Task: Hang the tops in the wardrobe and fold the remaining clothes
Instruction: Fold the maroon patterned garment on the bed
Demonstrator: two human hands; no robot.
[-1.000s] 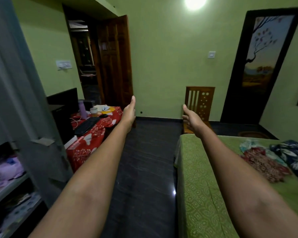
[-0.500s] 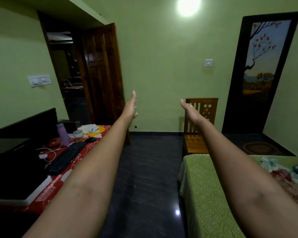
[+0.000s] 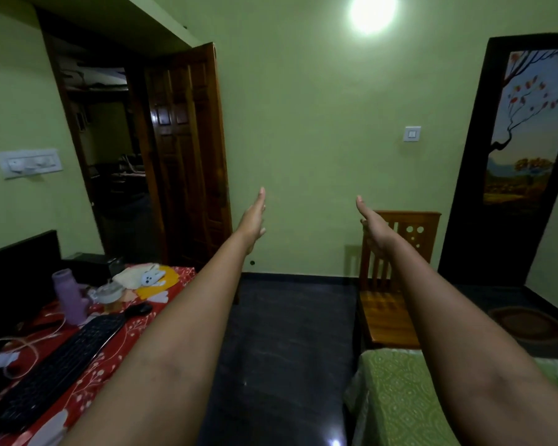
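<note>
A table (image 3: 161, 286) covered in a red patterned cloth stands at the left, bearing a black keyboard (image 3: 58, 365), a black mouse (image 3: 139, 309), a purple bottle (image 3: 69, 296) and a white cable (image 3: 20, 344). A bed (image 3: 397, 397) with a green patterned cover sits at the lower right. A wooden chair (image 3: 390, 320) stands on the dark floor (image 3: 287, 333) just beyond the bed.

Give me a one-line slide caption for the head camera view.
Both arms outstretched, left hand and right hand open and empty, between desk and bed.

hands: 2 (image 3: 253, 217) (image 3: 376, 226) | chair (image 3: 397, 284), between them and bed: 1 | keyboard (image 3: 62, 365) left of chair: 1 | bottle (image 3: 69, 296): 1 | bed (image 3: 400, 397): 1
</note>
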